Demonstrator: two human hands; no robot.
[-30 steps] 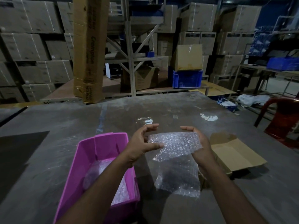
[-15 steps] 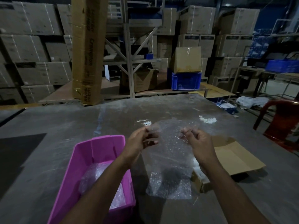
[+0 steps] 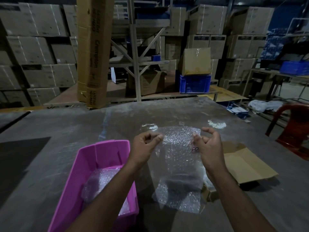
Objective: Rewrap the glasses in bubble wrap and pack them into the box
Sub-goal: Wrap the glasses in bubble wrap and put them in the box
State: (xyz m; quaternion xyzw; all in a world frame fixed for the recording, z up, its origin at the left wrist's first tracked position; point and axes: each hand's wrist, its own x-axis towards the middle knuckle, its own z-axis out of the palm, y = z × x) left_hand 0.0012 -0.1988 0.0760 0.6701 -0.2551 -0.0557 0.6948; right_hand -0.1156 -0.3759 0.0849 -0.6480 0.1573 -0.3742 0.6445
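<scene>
Left hand (image 3: 145, 142) pinching the bubble wrap sheet (image 3: 178, 166) by its top left corner, right hand (image 3: 207, 145) pinching the top right, both forearms raised above the bench (image 3: 66, 131), sheet hanging between them

We look out over a scuffed grey tabletop (image 3: 66, 131) in a dim warehouse. Cardboard cartons (image 3: 38, 47) are stacked high behind a metal rack (image 3: 133, 52); a tall carton (image 3: 93, 52) stands upright, a blue crate (image 3: 194, 83) sits on a low platform, and a red chair (image 3: 294, 124) stands far right.
</scene>
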